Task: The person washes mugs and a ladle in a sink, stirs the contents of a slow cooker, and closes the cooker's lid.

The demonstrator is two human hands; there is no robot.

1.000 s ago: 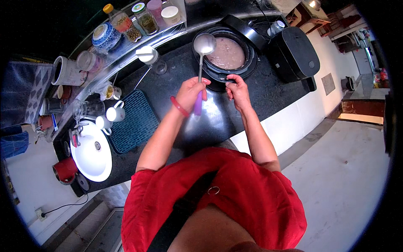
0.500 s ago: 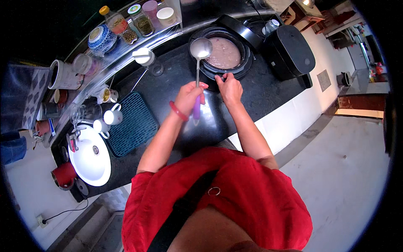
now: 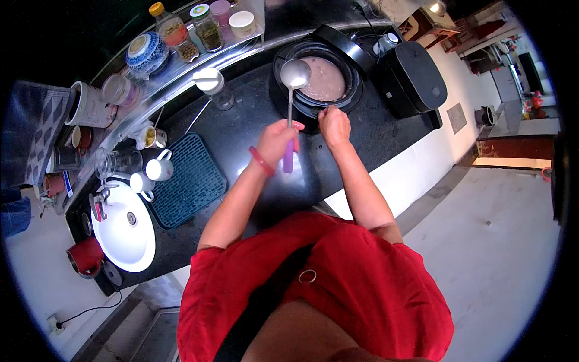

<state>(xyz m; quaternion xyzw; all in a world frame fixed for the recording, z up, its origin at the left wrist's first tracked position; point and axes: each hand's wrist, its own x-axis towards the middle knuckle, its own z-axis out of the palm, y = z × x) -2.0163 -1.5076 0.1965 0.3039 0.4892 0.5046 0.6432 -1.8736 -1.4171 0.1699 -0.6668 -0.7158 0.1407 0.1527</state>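
Observation:
My left hand [image 3: 278, 142], with a pink bangle at the wrist, is closed around the purple handle of a metal ladle [image 3: 295, 73]. The ladle's bowl hangs over the left side of an open black rice cooker [image 3: 283, 99]. A thick pinkish porridge [image 3: 325, 79] fills much of the cooker's pot. At the cooker's near rim is my right hand [image 3: 335, 125], its fingers curled closed. What those fingers pinch, if anything, is hidden. The cooker's lid [image 3: 345, 47] stands raised at the back.
A black appliance [image 3: 416, 78] stands right of the cooker. To the left are a lidded glass jar [image 3: 211, 84], a dark drying mat [image 3: 187, 181], white mugs [image 3: 160, 166] and a white sink [image 3: 125, 226]. Several jars and a blue-white pot [image 3: 146, 53] line the back ledge.
The ladle has shifted slightly right and a little down over the cooker. My right hand has turned and curled more tightly at the near rim. The whole view has tilted a little.

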